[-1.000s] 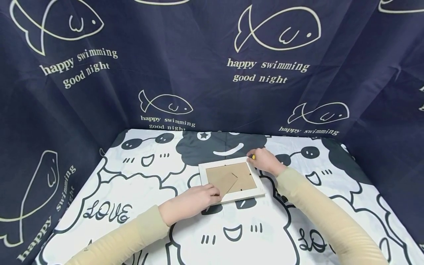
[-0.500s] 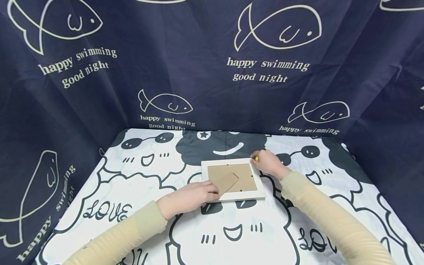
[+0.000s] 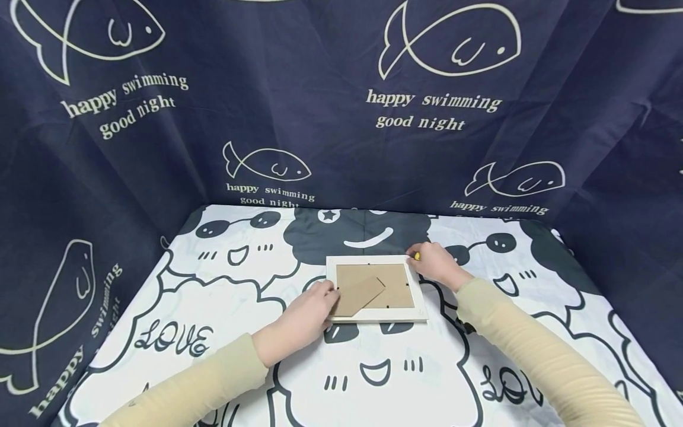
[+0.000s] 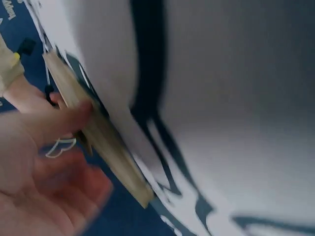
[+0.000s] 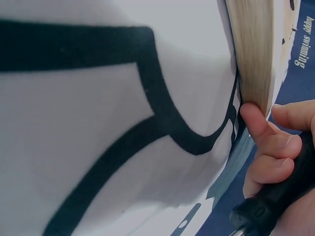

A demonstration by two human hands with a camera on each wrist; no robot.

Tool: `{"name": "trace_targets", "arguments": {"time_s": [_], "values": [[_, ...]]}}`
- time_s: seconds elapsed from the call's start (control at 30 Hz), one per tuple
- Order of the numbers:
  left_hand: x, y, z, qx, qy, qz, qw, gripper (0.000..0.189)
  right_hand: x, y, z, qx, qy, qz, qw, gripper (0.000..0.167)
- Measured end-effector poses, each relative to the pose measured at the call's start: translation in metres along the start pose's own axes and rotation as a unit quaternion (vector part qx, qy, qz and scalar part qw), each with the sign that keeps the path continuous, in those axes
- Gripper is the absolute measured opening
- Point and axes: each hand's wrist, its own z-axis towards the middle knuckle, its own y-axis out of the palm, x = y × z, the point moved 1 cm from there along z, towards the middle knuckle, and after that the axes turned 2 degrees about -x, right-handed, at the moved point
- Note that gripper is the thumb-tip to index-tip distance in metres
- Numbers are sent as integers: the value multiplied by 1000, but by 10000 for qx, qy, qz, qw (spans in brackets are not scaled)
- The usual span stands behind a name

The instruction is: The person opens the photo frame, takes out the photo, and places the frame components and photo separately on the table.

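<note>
A picture frame (image 3: 373, 260) with a white rim lies back side up on the cloth, its brown backing (image 3: 397, 279) and support flap (image 3: 354, 293) facing up. My left hand (image 3: 304, 311) holds it at the left edge; in the left wrist view the thumb (image 4: 78, 115) lies against the wooden side, with the other fingers loosely bent above. At the far right corner, my right hand (image 3: 434, 261) touches the frame with its fingertips. A screwdriver (image 5: 280, 196) with a black handle is gripped in that hand's palm, its yellow part (image 3: 417, 256) showing in the head view.
A white cloth (image 3: 240, 332) printed with black sheep covers the table. Dark blue curtains (image 3: 341, 118) with fish and lettering stand behind it and at both sides.
The frame has turned slightly and shifted right, now lying straighter. My left hand has moved from the near left corner up along the left edge. My right hand has moved slightly right.
</note>
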Motion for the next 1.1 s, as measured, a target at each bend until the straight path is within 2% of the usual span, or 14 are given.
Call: {"name": "trace_targets", "arguments": {"time_s": [0.1, 0.17, 0.27, 0.37, 0.47, 0.6, 0.8, 1.1], "values": [[1, 4, -3, -12, -898, -414, 9951, 59, 1, 0, 1, 19, 16, 18, 10000, 24], [0, 6, -4, -6, -1268, -799, 9887, 61, 1, 1, 1, 8, 33, 47, 10000, 23], [-2, 8, -3, -74, -1647, -1456, 9755, 61, 1, 0, 1, -36, 65, 95, 9999, 24], [-5, 9, -2, -213, -1865, -1988, 9619, 59, 0, -1, 1, -72, 72, 136, 9999, 26], [-8, 10, 0, -320, -1945, -2318, 9526, 49, -1, -2, 0, -85, 73, 157, 9998, 26], [-14, 12, 2, -355, -1906, -2613, 9456, 38, -2, -3, -1, -141, 104, 161, 9997, 26], [-19, 12, 3, -406, -1834, -2773, 9422, 55, -2, -3, -4, -204, 256, 214, 9992, 27], [-25, 10, 8, -384, -1783, -2781, 9431, 55, -3, -3, -13, -148, 386, 366, 9985, 26]]}}
